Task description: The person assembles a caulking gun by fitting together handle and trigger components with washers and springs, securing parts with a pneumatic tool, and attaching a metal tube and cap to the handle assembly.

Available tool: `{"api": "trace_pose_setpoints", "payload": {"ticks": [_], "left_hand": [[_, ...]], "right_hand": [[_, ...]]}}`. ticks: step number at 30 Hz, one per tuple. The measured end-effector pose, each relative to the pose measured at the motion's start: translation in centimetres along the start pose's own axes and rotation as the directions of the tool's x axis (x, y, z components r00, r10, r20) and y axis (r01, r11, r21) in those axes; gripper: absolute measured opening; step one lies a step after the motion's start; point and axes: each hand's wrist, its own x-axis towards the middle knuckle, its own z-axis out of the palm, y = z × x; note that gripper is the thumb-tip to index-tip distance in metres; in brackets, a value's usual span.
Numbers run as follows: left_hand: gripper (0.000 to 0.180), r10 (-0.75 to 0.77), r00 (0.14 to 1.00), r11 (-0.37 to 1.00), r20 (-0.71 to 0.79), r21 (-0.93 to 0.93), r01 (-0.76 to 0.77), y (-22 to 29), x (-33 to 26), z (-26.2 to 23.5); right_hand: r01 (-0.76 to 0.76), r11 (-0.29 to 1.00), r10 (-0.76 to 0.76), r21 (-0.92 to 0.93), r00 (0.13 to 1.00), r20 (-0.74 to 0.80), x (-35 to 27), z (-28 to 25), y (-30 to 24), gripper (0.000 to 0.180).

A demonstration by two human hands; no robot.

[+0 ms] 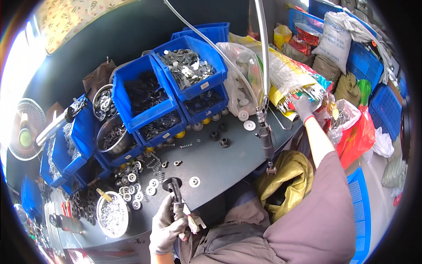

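My left hand (167, 228), in a grey glove, is closed round a dark metal assembly (175, 192) with a long narrow body. Its upper end is over a black round piece (171, 184) at the bench edge; whether they are joined I cannot tell. A pale block-like piece (193, 223) shows beside my fingers. Far to the right, my gloved right hand (303, 107) reaches to the mouth of a yellow bag (285, 75) filled with thin shiny metal parts (313, 93). Its fingertips are hidden among them.
Blue bins (145, 121) of small parts crowd the back of the dark bench (220, 163). Washers (132, 177), springs (154, 163) and a white tub (125, 220) lie left. A hanging power screwdriver (266, 141) stands between my arms. A red bag (358, 136) sits right.
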Motion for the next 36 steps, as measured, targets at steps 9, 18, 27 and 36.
{"api": "trace_pose_setpoints", "payload": {"ticks": [9,18,27,36], "left_hand": [[0.072,0.051,0.998,0.963,-0.029,0.264,-0.042,0.8,-4.2,-1.5],[0.074,-0.031,0.999,0.952,0.021,0.305,0.023,0.8,-2.3,0.1],[0.073,-0.099,0.979,0.95,0.177,0.31,0.04,1.3,0.7,1.4],[0.072,0.067,0.958,0.892,0.279,0.413,-0.183,0.1,1.3,-0.2]], "right_hand": [[-0.172,0.981,0.174,-0.087,0.985,0.011,-0.1,0.5,-1.9,0.051],[-0.328,0.443,0.128,0.835,0.944,0.304,-5.9,-1.4,4.8,0.025],[-0.066,0.923,0.164,0.379,0.958,-0.233,-31.3,-17.8,17.9,0.017],[0.345,0.772,0.058,0.534,0.798,-0.599,-24.5,-26.1,7.1,0.021]]}}
